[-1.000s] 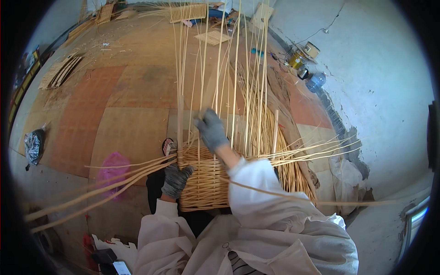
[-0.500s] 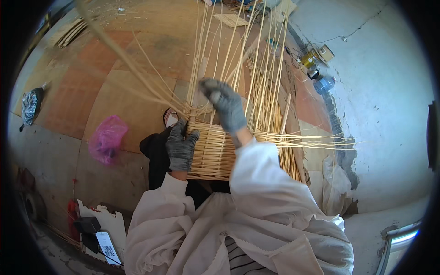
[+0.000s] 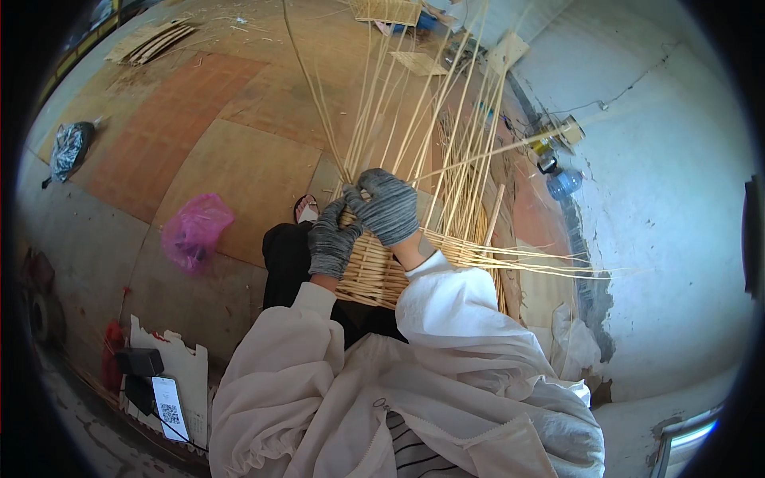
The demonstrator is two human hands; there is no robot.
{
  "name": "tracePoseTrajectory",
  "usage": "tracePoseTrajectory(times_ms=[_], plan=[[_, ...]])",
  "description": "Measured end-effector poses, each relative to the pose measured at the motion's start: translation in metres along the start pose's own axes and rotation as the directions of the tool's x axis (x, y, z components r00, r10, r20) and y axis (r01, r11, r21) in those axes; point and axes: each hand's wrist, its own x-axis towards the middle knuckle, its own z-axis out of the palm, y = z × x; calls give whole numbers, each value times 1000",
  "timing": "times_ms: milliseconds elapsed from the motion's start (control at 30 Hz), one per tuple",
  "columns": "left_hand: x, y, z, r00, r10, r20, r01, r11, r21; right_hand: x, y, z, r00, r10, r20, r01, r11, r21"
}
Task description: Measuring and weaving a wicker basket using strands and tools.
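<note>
A partly woven wicker basket [image 3: 368, 277] rests at my lap, its wall of tight pale rods. Long upright willow rods [image 3: 440, 119] rise from its far edge. My left hand [image 3: 331, 245], in a grey knitted glove, is closed at the far left corner, its fingers curled on the weave and rods there. Right beside it, my gloved right hand [image 3: 387, 209] has its fingers bent around rods at the same corner, touching the left fingertips. The exact rods in the grip are hidden by the gloves. One long loose rod [image 3: 510, 150] slants off to the right.
A bundle of loose rods [image 3: 470, 191] lies behind the basket to the right. On the floor to the left are a pink plastic bag [image 3: 195, 231] and a dark bag [image 3: 72, 151]. A phone [image 3: 168, 408] is at lower left. Against the right wall stands a water bottle [image 3: 564, 183].
My right hand has come down from above the basket to the corner beside my left hand. Rods that swung out to the upper left now stand more upright, and one slants right.
</note>
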Motion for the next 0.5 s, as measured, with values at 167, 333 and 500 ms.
tracePoseTrajectory(times_ms=[167,333,500], plan=[[-4,17,-7,999,49,13,-50,996,76,-15,-3,4,997,52,-63,-42,987,153],[-12,7,-9,967,216,-133,-183,958,221,-49,-6,-3,987,-76,-142,115,950,289],[-16,15,-1,969,210,-129,-182,963,197,-83,36,10,788,588,182,-372,221,902]])
